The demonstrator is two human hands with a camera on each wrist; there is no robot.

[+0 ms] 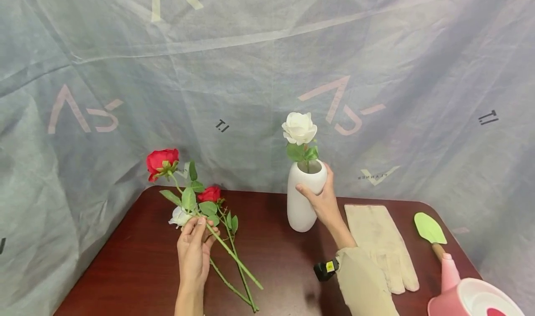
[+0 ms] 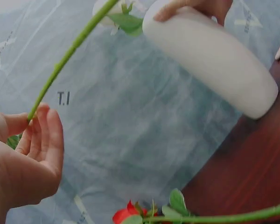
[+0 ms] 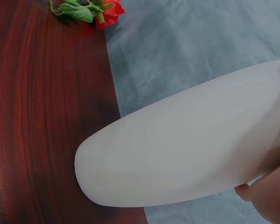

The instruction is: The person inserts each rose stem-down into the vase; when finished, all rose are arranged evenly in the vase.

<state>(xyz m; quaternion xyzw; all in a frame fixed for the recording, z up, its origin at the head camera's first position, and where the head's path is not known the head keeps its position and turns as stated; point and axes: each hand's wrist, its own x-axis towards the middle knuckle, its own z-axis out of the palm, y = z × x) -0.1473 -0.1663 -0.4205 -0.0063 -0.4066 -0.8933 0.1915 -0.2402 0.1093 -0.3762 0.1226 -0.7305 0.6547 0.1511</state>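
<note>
Red rose (image 1: pixel 162 164) by the stem: the left hand (image 1: pixel 194 253) pinches it between thumb and fingers, bloom up, cut end slanting down to the right above the table (image 1: pixel 138 260). The right hand (image 1: pixel 326 202) is wrapped round the white vase (image 1: pixel 302 200), thumb across its near side; from where I stand I can't tell whether the base touches the wood. That wood is dark, reddish and faintly shiny, and grey sheeting (image 1: pixel 251 74) hangs behind it and along both sides. Beneath the left hand lie a second red rose (image 1: pixel 209 194) and a pale rose (image 1: pixel 179 216), their stem ends close together; a strip of tabletop parts them from the vase. Gloves (image 1: pixel 376 232) lie near the right forearm, a trowel (image 1: pixel 430 228) by the right edge, a pink can (image 1: pixel 449 302) at the near corner. One white rose (image 1: pixel 299 128) stands in the vase, leaves just above its rim.
</note>
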